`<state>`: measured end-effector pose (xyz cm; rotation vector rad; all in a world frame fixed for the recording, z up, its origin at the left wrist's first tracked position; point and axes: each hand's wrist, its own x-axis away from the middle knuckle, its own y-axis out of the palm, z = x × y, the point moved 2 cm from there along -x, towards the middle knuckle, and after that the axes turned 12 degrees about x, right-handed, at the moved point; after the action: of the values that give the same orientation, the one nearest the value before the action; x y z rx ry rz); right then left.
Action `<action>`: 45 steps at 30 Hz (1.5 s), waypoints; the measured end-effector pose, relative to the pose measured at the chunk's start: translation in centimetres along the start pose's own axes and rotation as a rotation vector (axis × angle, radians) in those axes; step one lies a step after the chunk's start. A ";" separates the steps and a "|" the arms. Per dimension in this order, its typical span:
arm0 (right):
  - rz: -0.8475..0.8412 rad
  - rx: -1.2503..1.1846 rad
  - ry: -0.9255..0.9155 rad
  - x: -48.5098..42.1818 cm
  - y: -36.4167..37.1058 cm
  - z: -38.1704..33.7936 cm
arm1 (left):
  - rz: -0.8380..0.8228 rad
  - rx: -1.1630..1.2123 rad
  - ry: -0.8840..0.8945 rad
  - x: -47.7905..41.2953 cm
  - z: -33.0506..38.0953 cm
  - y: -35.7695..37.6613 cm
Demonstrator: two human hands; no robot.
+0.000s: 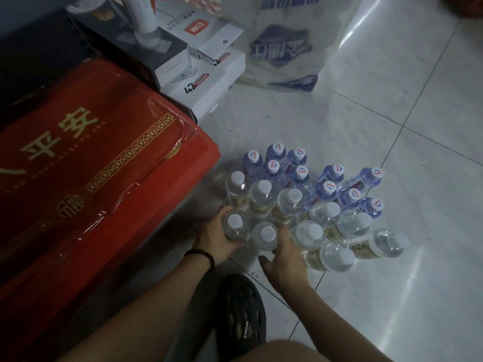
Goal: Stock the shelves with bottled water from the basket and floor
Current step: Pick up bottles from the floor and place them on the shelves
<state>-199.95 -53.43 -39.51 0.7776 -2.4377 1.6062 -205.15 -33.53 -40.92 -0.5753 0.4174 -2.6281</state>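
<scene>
The head camera looks down at a big red box on the left. Just right of the red box, a bunch of water bottles stands on the grey floor. The clear bottles with plain white caps are near the person. The blue bottles with little pictures on their caps stand just behind them.

The left hand is curled round the end bottle, the clear one closest to the red box. The right hand wraps its fingers and thumb round the next bottle, which touches the end bottle. A black band sits on the left wrist.

A black shoe is on the floor right of the red box, close to the person. Past the far end of the red box are white boxes and a big plastic bag
</scene>
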 end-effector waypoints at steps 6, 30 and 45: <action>-0.041 -0.240 0.021 -1.1 0.7 -0.5 | 0.068 0.110 -0.085 1.7 -0.9 -1.4; -0.465 -0.611 -0.830 13.9 -21.3 -28.9 | 0.376 0.781 0.268 25.0 24.6 -24.5; -0.505 -0.646 -1.356 39.7 -30.1 -53.9 | 0.969 0.579 0.659 53.6 33.5 -45.2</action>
<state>-229.24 -28.75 23.14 2.5273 -2.6366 -0.1194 -249.29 -25.23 22.45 0.5776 0.0499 -1.7609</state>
